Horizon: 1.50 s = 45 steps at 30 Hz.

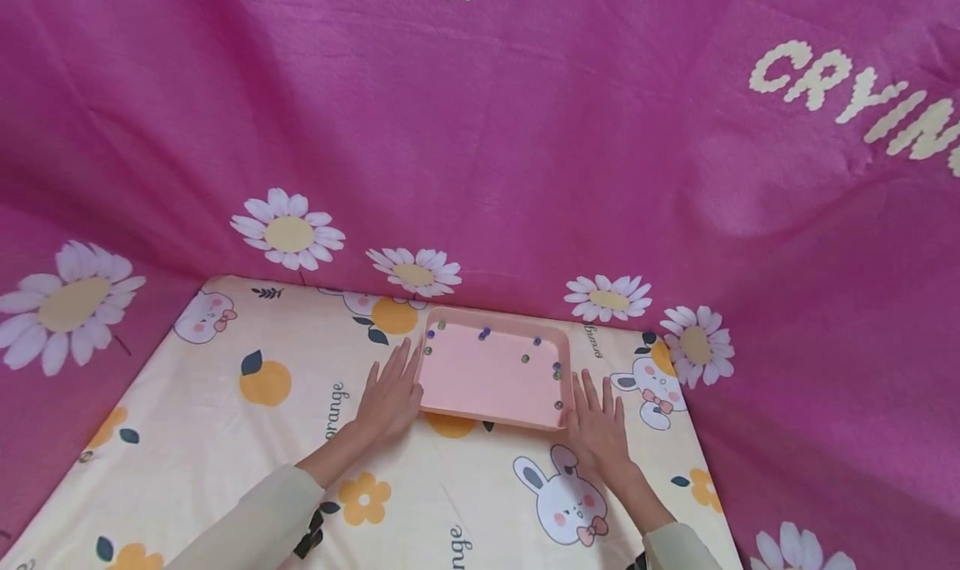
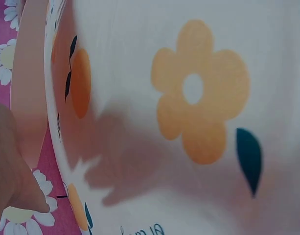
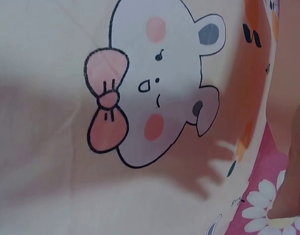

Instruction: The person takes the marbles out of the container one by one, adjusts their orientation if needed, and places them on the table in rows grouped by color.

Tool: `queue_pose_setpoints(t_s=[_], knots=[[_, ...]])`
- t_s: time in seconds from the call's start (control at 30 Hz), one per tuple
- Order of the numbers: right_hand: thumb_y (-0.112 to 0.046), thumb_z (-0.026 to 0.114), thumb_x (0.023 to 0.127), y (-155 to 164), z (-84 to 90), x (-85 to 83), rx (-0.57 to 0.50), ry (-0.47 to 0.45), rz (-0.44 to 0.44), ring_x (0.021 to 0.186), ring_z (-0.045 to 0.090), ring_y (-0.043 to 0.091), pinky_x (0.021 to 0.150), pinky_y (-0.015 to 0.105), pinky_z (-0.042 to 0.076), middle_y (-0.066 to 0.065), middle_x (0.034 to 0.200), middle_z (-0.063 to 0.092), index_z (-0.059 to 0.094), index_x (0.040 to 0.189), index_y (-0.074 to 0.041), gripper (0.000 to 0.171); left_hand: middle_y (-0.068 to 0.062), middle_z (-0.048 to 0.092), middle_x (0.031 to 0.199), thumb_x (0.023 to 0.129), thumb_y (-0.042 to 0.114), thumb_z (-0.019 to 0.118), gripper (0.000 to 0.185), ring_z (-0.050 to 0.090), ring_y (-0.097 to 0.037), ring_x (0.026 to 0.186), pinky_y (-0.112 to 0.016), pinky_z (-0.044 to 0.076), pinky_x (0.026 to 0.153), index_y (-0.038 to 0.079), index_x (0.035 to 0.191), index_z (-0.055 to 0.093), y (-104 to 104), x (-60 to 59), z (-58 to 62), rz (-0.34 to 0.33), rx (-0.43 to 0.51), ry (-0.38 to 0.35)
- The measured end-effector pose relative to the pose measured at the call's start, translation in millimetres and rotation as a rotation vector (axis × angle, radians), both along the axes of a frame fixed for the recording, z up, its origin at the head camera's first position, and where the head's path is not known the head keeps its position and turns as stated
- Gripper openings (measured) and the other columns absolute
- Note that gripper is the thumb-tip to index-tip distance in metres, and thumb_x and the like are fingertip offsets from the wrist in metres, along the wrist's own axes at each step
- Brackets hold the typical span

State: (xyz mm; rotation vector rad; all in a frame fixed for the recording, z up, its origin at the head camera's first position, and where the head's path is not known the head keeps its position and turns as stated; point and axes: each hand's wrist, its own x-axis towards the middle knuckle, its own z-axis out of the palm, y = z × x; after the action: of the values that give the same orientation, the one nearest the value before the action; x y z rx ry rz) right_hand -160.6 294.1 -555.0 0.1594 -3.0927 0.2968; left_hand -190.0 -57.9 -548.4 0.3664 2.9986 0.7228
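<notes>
A shallow pink tray point(image 1: 487, 382) holds several small marbles, some green, some blue-purple. They sit scattered along its left, far and right sides, among them a green marble point(image 1: 525, 358) and a blue one point(image 1: 537, 342). My left hand point(image 1: 388, 397) lies against the tray's left side, fingers fairly straight and pointing away from me. Against the right side rests my right hand point(image 1: 600, 424), its fingers likewise extended. Both wrist views catch only part of each hand beside the tray's outer wall point(image 2: 30, 73). Hand shadows fall on the cloth; whether the tray is raised, I cannot tell.
Under the tray spreads a cream cloth point(image 1: 247, 462) printed with oranges, flowers and rabbits. Magenta fabric point(image 1: 510, 153) with daisies and lettering hangs behind and at both sides, close to the tray's far edge.
</notes>
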Motion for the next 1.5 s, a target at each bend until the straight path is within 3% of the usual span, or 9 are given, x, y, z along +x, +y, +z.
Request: queue_pose_setpoints(t_s=[0.37,0.67,0.9,1.2,1.5], knots=[[-0.029,0.036,0.105,-15.9,-1.3,10.8,-0.016,-0.025,0.022,0.148,0.004,0.048,0.114,0.067,0.007,0.019,0.163,0.019,0.028,0.156,-0.002,0.058,-0.014,0.006,0.166,0.105,0.028,0.038,0.062,0.006,-0.032,0.151,-0.058,0.006,0.119,0.004,0.159,0.017,-13.2,27.5,-1.7,0.048,0.04,-0.075],[-0.031,0.037,0.106,-28.7,-3.5,19.9,0.008,-0.064,0.033,0.148,0.006,0.047,0.114,0.068,0.011,0.018,0.163,0.021,0.03,0.156,-0.003,0.058,-0.015,0.007,0.166,0.104,0.024,0.038,0.062,0.008,-0.033,0.151,-0.058,0.006,0.119,0.002,0.158,0.019,-25.8,42.0,-8.1,0.072,0.05,-0.111],[-0.031,0.037,0.106,-33.7,-9.3,21.7,0.021,-0.057,0.041,0.148,0.008,0.046,0.114,0.067,0.012,0.017,0.163,0.021,0.029,0.157,-0.005,0.058,-0.016,0.007,0.166,0.105,0.025,0.037,0.061,0.008,-0.034,0.151,-0.058,0.005,0.119,0.001,0.158,0.019,-30.7,46.4,-12.0,0.077,0.016,-0.122],[-0.028,0.035,0.105,-39.2,-15.8,23.7,0.014,-0.036,0.056,0.147,0.012,0.047,0.114,0.066,0.015,0.017,0.162,0.024,0.031,0.156,-0.004,0.057,-0.017,0.008,0.166,0.105,0.024,0.036,0.06,0.008,-0.035,0.151,-0.059,0.004,0.118,0.001,0.158,0.021,-37.0,48.6,-19.2,0.084,0.043,-0.112],[-0.028,0.038,0.104,-43.7,-25.8,25.3,0.014,-0.03,0.041,0.147,0.014,0.046,0.115,0.065,0.016,0.016,0.162,0.025,0.031,0.156,-0.004,0.058,-0.018,0.008,0.165,0.105,0.024,0.037,0.06,0.007,-0.037,0.15,-0.06,0.001,0.118,0.0,0.158,0.02,-41.2,50.8,-31.9,0.087,0.025,-0.124]])
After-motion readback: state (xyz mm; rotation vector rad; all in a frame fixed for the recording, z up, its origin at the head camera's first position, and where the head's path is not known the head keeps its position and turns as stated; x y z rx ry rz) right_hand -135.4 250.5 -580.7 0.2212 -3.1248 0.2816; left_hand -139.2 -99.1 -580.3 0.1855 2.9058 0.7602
